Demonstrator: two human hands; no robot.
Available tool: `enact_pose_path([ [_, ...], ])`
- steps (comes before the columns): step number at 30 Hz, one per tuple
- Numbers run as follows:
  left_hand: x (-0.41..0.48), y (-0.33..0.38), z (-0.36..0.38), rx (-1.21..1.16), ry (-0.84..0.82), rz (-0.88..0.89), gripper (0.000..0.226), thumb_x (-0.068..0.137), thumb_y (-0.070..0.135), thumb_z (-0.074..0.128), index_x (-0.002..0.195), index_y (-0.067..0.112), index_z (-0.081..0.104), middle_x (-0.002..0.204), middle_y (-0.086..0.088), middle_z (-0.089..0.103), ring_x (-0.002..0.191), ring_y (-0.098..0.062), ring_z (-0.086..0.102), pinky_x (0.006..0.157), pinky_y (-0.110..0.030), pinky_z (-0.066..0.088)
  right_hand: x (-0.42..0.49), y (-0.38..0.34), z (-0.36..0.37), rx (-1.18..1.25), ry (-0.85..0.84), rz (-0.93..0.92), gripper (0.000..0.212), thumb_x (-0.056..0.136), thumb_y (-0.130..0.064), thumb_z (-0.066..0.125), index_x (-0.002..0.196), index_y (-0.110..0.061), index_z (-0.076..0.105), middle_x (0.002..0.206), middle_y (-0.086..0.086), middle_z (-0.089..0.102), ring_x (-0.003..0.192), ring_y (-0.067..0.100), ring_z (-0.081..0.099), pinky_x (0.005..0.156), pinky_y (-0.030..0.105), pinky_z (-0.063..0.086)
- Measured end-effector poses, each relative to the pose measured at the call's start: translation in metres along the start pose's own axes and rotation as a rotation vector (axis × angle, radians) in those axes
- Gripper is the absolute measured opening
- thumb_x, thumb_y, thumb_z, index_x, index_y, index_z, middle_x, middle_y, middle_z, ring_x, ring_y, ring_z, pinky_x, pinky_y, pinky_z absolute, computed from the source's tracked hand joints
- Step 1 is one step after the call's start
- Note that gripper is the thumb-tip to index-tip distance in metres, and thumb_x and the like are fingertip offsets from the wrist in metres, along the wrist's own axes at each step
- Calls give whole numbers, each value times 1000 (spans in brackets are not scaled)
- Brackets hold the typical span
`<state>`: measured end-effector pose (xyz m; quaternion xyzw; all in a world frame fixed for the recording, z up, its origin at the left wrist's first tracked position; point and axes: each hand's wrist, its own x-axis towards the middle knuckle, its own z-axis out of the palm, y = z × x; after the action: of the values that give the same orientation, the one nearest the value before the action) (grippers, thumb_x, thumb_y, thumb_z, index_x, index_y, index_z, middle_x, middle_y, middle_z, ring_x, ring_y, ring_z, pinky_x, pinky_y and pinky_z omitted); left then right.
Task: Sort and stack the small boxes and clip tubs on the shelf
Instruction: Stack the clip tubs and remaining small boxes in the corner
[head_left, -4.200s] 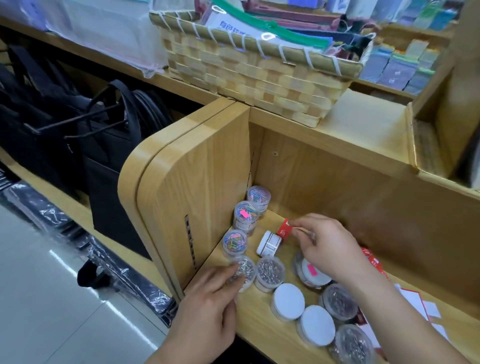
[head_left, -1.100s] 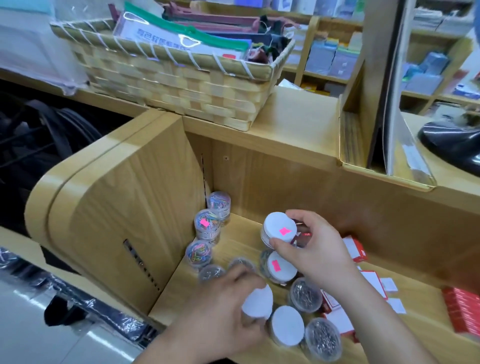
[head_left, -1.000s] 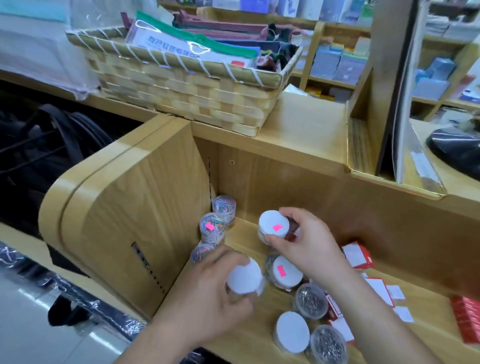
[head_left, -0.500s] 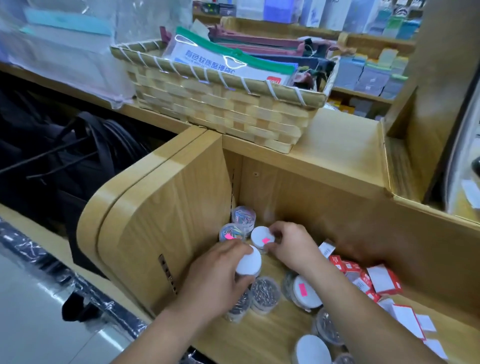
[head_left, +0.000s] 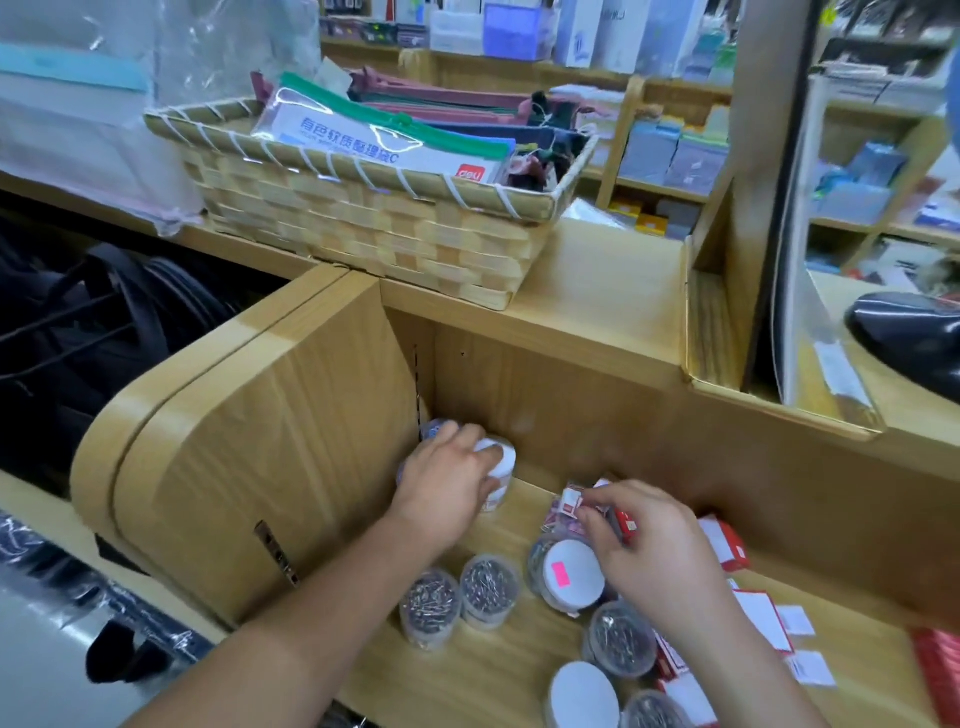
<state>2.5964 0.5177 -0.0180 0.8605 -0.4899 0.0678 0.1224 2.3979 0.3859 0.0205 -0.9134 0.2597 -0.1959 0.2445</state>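
On the pale wood-grain shelf (head_left: 467, 670), the left hand (head_left: 447, 480) curls its fingers over a round white-lidded tub (head_left: 503, 460) in the back-left corner; it is perhaps stacked on another, but blur hides this. The right hand (head_left: 660, 551) pinches a small red-and-white cardboard box (head_left: 571, 503). Two clear cylindrical tubs (head_left: 430, 605) of metal clips stand near the front.

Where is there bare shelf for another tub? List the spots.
Bare wood: the shelf's front edge before the two pin tubs, and the back strip between the white-lidded tub and the small red boxes. Crowded around the right hand.
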Motion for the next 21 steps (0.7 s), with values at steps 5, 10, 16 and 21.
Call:
enact_pose_path([
  [5,-5,-2,1,-19,58,3,34,92,41,61,124,30,61,119,7,56,110,-22,51,86,-39,52,-24,-2,-2,-166,-81,-17,43,68,-62,78,103,-37,72,94,-21,56,99,10,53,79,31,48],
  [10,-55,14,-12,-297,167,75,14,90,22,59,101,23,67,95,8,61,90,-18,57,74,-38,52,-38,3,16,-352,-184,-14,54,57,-64,77,104,-37,70,98,-15,56,101,18,58,75,32,47],
  [16,-134,13,-3,-239,99,86,28,87,42,65,112,29,68,122,17,59,106,-15,56,88,-32,51,-41,6,28,-384,-103,-40,49,51,-45,89,95,-32,71,93,-9,64,90,21,65,65,33,54],
  [21,-154,26,6,-245,111,50,47,80,39,72,124,25,67,134,16,57,121,-14,49,86,-33,57,-27,-14,28,-156,-45,-34,40,69,-40,84,106,-29,71,104,-10,64,100,18,63,74,32,53],
])
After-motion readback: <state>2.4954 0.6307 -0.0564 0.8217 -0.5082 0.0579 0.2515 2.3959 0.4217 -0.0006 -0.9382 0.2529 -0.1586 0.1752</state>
